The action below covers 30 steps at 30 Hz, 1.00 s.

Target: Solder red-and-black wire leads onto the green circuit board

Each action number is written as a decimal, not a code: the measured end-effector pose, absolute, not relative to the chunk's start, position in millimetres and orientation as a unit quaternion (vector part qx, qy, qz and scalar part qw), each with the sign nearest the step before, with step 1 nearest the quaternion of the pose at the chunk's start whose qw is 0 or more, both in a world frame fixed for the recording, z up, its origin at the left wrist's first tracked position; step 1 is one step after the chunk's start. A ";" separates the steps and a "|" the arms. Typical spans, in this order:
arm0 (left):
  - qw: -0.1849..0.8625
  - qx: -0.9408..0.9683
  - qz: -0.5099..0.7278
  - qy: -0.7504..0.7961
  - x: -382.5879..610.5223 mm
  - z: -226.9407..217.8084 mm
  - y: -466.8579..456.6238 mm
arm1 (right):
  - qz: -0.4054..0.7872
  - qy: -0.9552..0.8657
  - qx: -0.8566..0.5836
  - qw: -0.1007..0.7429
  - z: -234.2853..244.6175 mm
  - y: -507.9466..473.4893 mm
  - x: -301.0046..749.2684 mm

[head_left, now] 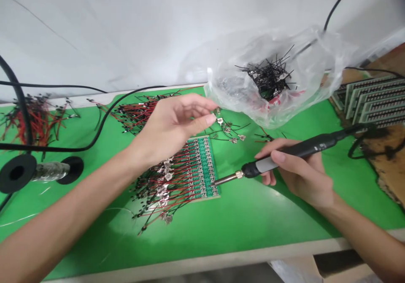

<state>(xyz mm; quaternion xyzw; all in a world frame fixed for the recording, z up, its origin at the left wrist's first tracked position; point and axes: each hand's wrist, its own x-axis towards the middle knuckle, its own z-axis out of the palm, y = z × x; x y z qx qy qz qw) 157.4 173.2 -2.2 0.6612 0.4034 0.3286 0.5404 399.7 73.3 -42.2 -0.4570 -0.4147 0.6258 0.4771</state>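
Spool of silvery wire [52,171], with black flanges, lies on its side at the left of the green surface [253,224], and a loose pile of red and black wires [39,122] spreads just behind it. A black cable [72,149] enters from the left edge and curves up toward the wall [126,30], passing in front of that pile. Farther right, a second bundle of red and black wires [134,114] lies partly behind the left hand [174,125]. Below this hand sits a green circuit board panel [209,165], flat on the surface near its middle; rows of red and black leads with dark ends and shiny metal pieces [168,175] fan out from it to the left. The left grip has thumb and forefinger together, clamped on a small metal terminal [219,115], held up beyond the panel's far edge. Nearby lie several black wires with metal ends [234,140]. Behind them, a clear plastic bag [221,87] holds a tangle of black wires [268,78]. The right hand [300,171] is closed around a soldering iron [265,163], its tip pointing left at the panel's right part; whether it touches, I cannot tell. At far right, upright circuit boards [379,101] stand in a row.
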 end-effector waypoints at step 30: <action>0.650 0.461 0.405 0.448 97.2 -14.4 143.5 | 0.607 -0.419 -0.478 0.477 -44.8 75.3 395.6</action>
